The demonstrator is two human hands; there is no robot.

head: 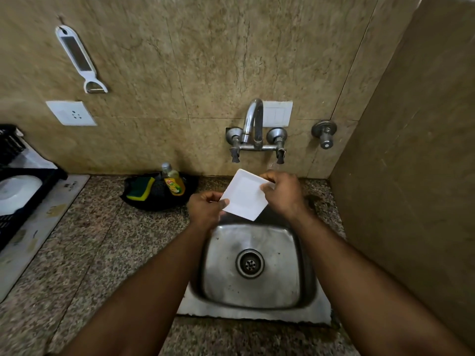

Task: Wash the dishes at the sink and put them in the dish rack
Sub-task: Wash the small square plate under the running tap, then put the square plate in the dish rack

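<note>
Both forearms reach over the sink [257, 313]; left hand [205, 209] and right hand [281, 192] each pinch 1 square white plate [244, 195]. Dish rack [30, 191] holds 1 white dish; racking remains.

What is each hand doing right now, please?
Left hand: fingers grip the white square plate at its left corner.
Right hand: fingers grip the same plate at its right edge.

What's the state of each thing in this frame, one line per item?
square white plate: held over the sink, tilted, one hand on each side
left hand: pinches the plate's left edge
right hand: grips the plate's right edge
sink: basin holds no dishes
faucet: no stream visible
dish rack: holds a white dish
soap bottle: upright, capped
sponge: lying beside the bottle
</note>
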